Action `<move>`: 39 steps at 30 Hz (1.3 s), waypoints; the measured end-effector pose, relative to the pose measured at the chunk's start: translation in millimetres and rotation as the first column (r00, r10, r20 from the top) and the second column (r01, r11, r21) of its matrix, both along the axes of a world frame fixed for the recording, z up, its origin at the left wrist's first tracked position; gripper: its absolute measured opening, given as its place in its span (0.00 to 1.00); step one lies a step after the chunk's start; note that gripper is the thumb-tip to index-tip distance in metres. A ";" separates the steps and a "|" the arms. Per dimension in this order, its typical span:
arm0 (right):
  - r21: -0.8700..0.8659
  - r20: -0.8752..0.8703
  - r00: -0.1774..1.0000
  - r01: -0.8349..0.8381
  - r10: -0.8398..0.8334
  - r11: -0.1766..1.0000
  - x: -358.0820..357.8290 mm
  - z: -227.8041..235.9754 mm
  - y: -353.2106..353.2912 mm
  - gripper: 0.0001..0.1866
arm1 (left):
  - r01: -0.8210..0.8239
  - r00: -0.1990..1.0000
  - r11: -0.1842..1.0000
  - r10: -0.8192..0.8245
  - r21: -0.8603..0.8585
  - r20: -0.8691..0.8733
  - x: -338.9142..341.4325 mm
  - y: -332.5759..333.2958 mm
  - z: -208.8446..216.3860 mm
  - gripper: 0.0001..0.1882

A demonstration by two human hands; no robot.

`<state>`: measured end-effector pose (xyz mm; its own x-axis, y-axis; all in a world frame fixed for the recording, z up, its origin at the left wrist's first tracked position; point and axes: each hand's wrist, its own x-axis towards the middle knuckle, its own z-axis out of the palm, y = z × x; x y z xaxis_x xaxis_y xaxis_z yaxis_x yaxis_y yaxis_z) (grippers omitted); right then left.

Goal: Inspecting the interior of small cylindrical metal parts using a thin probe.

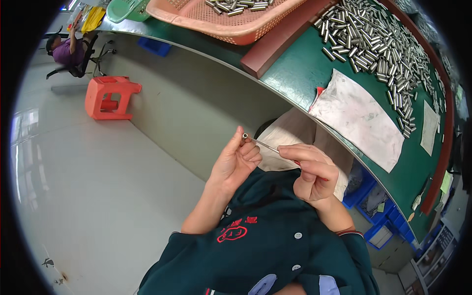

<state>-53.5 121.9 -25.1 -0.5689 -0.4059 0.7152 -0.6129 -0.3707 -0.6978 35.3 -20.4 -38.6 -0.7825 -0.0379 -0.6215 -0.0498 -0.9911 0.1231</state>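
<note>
I see the left hand (239,156) pinching a small metal cylinder (245,136) above the lap, and the right hand (314,169) gripping a thin rod (268,146) with a red handle; I cannot tell whether its tip touches the cylinder. Both hands sit outside the green table's (300,66) near edge, where a stained cloth (361,123) lies. To my left, floor (98,187) stretches to a red stool (110,97).

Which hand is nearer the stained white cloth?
Right. In view, the right hand is below and left of the cloth, not touching it; the left hand is farther left.
</note>
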 end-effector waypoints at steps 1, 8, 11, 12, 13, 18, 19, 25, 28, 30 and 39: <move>0.005 0.000 1.000 -0.005 0.005 1.000 0.7 0.4 -0.3 0.05 | -0.007 1.000 1.000 0.007 -0.007 0.019 0.4 0.0 -0.2 0.16; 0.095 0.108 0.994 -0.034 0.024 0.995 5.0 -2.5 -1.5 0.05 | -0.049 0.995 0.998 0.053 -0.044 0.089 4.5 -0.3 -1.7 0.16; 0.069 0.230 0.973 -0.011 -0.005 0.998 10.2 -8.7 -5.5 0.04 | 0.002 0.999 0.996 0.003 -0.093 0.053 6.5 -0.4 -1.3 0.16; 0.041 0.314 0.949 0.024 -0.036 0.999 11.6 -10.9 -6.9 0.03 | 0.025 0.998 0.983 -0.015 -0.184 0.056 6.3 0.4 0.2 0.16; 0.061 0.312 0.949 0.028 -0.046 0.998 11.1 -12.0 -7.3 0.03 | 0.047 0.998 0.961 -0.032 -0.274 0.060 6.1 1.0 0.9 0.16; -0.133 0.231 0.966 0.148 -0.115 0.980 7.2 -13.5 -2.8 0.05 | 0.020 0.992 0.959 0.018 -0.283 0.128 11.2 -8.9 -3.8 0.16; -0.125 0.229 0.970 0.112 -0.081 0.986 7.9 -13.0 -2.3 0.05 | 0.004 0.990 0.961 0.036 -0.277 0.138 12.1 -9.9 -4.3 0.16; -0.043 0.233 0.972 0.046 -0.035 0.998 15.6 -13.7 -5.5 0.06 | -0.027 0.997 0.982 0.041 -0.188 0.071 13.2 -10.3 -6.9 0.17; -0.052 0.228 0.972 0.066 -0.052 0.996 14.5 -12.7 -3.6 0.07 | -0.023 1.000 0.983 0.018 -0.183 -0.025 12.0 -8.8 -7.8 0.16; -0.061 0.225 0.973 0.073 -0.058 0.995 12.4 -9.8 -2.2 0.07 | -0.025 0.995 0.968 0.000 -0.251 -0.099 12.0 -8.8 -11.8 0.15; -0.051 0.241 0.967 0.099 -0.084 0.994 14.1 -5.7 1.6 0.08 | -0.004 0.953 0.957 -0.083 -0.289 -0.290 13.0 -7.2 -24.6 0.15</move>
<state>-39.4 123.5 -30.9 -0.7586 -0.3030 0.5768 -0.4651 -0.3680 -0.8051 48.3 -27.7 -63.2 -0.9333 -0.1432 -0.3294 -0.0061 -0.9107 0.4131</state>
